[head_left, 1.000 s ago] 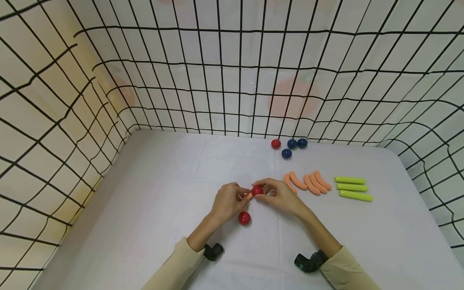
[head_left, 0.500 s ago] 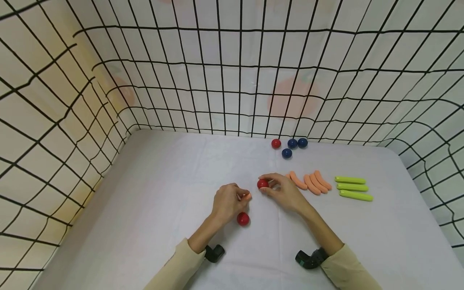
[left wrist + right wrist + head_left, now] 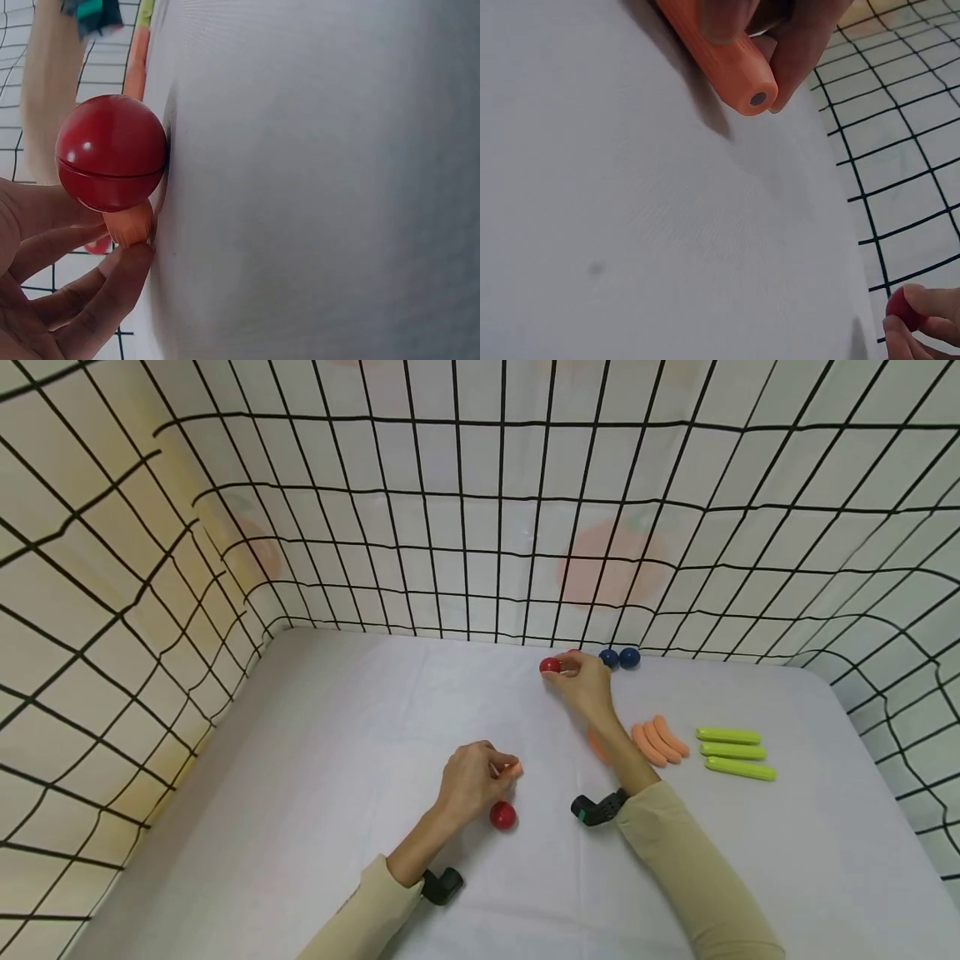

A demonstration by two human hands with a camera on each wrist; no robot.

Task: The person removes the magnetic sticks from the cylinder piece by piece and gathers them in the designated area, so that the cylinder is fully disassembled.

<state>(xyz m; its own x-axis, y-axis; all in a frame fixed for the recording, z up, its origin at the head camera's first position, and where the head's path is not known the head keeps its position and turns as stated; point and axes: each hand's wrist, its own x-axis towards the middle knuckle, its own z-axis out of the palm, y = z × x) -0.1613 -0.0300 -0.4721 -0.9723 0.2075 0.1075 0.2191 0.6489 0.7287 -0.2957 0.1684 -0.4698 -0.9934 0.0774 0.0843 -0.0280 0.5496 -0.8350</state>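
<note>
In the head view my left hand (image 3: 474, 782) pinches an orange curved stick (image 3: 514, 769) low over the white table. The right wrist view shows a small grey disc in that stick's end (image 3: 742, 86). A red ball (image 3: 503, 816) sits just below my left fingers; in the left wrist view this ball (image 3: 112, 154) covers part of the stick, and I cannot tell whether they are joined. Far up the table my right hand (image 3: 587, 687) holds another red ball (image 3: 550, 667) by fingers and thumb. A third red ball (image 3: 573, 652) is mostly hidden behind that hand.
Two blue balls (image 3: 619, 657) lie at the back, right of my right hand. Several orange curved sticks (image 3: 656, 744) lie on the right, some hidden by my forearm, beside three green sticks (image 3: 731, 751). Black wire mesh (image 3: 480, 495) borders the table (image 3: 360, 718).
My right hand has carried its red ball away from the left hand and up to the back of the table, now hiding a blue ball. My left hand has hardly moved.
</note>
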